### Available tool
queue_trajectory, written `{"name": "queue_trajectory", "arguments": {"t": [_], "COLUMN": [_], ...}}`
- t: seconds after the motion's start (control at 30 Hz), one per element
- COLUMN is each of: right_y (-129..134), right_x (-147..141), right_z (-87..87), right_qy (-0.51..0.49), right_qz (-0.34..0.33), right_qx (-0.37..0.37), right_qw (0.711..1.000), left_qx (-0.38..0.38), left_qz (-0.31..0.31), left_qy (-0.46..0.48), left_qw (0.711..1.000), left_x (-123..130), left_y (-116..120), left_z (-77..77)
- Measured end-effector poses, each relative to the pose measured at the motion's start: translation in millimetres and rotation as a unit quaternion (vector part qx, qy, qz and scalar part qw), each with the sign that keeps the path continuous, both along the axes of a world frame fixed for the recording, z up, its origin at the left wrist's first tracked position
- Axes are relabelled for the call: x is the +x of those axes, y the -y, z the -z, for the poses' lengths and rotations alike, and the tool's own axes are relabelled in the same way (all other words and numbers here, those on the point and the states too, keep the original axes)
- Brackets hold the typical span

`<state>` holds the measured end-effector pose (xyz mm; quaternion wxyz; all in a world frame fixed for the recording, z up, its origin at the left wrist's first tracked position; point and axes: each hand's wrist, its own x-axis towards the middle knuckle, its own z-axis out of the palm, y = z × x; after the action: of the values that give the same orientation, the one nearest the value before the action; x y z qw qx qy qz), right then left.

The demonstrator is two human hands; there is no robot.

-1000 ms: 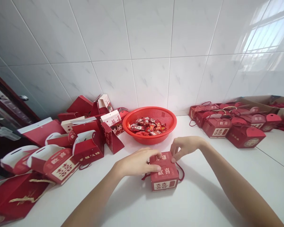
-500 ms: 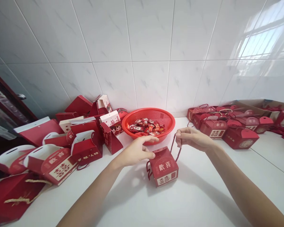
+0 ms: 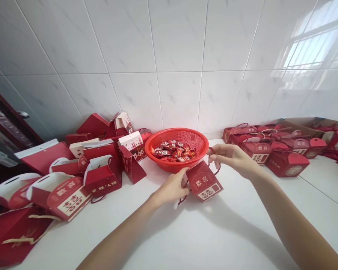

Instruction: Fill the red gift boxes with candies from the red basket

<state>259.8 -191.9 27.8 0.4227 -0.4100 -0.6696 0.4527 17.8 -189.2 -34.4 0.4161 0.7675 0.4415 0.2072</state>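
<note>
A small red gift box with white characters is tilted in front of the basket, its top closed. My left hand grips the box's left side, the fingers partly hidden behind it. A dark red cord hangs below those fingers. At the box's upper right, my right hand pinches the dark red cord between thumb and fingers. Right behind the box stands a red plastic basket with wrapped candies in it.
Several open red boxes crowd the left side of the white table. Closed boxes with cords stand at the right, near a cardboard carton and red ribbons. A tiled wall rises behind.
The box has moved up and slightly right and is now tilted. My left hand has gone from its top to its left side. My right hand has moved slightly right with the cord.
</note>
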Motion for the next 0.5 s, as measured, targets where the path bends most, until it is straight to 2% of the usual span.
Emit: {"name": "queue_trajectory", "arguments": {"t": [0.1, 0.17, 0.27, 0.4, 0.5], "right_y": [0, -1, -2, 4, 14], "right_x": [3, 6, 9, 4, -7], "right_z": [-0.7, 0.2, 4.1, 12.7, 19.5], "right_qy": [0.0, -0.005, 0.001, 0.022, 0.069], "right_qz": [0.023, 0.046, 0.062, 0.02, -0.016], "right_qx": [0.015, 0.02, 0.025, 0.04, 0.089], "right_qw": [1.0, 0.999, 0.998, 0.999, 0.994], "left_qx": [-0.07, -0.121, -0.126, -0.124, -0.118], "left_qz": [-0.037, -0.028, -0.004, 0.074, 0.126], "left_qy": [0.084, 0.182, 0.299, 0.385, 0.381], "left_qw": [0.993, 0.975, 0.946, 0.912, 0.908], "left_x": [5, 2, -2, 1, 6], "left_y": [-4, -2, 5, 19, 27], "left_z": [0.6, -8.7, -25.4, -34.7, -33.4]}}
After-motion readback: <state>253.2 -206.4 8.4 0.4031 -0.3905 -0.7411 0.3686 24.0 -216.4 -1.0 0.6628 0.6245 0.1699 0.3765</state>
